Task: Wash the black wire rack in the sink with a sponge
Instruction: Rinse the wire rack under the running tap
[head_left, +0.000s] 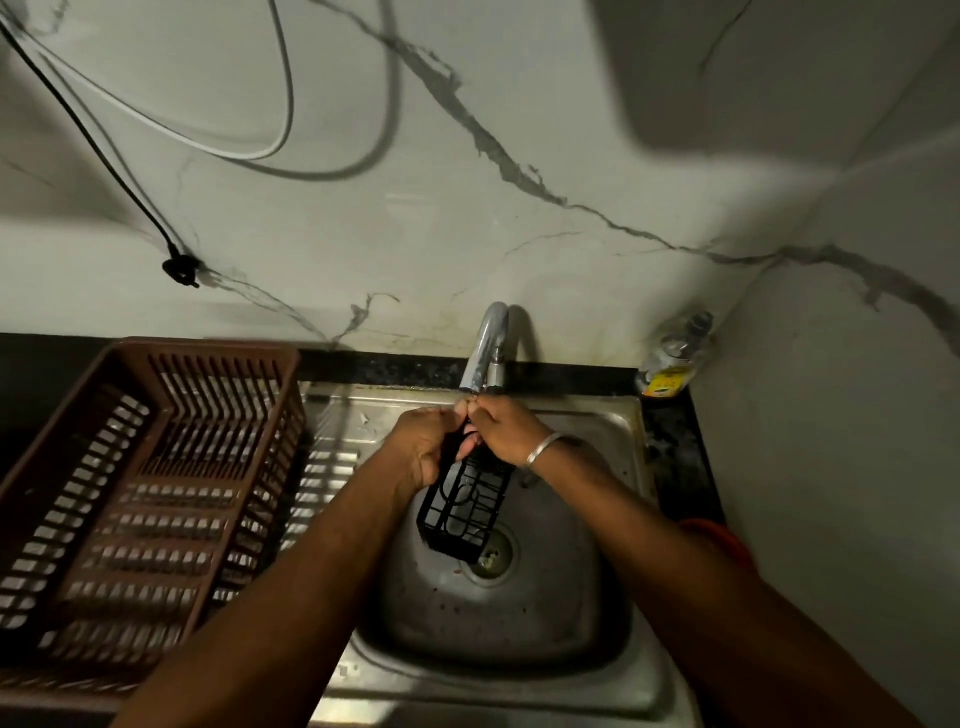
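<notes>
Veined marble wall backs a steel sink (582, 691), where the black wire rack (467, 506) hangs over the basin, just below both hands. The left hand (421, 447) and right hand (506, 434) each curl round its top end, close under the faucet (488, 348) spout. No sponge shows, and running water is unclear, so scrubbing seems barely begun. The rack's long axis slopes from the 2 hands down toward the drain (491, 561), open side facing up.
</notes>
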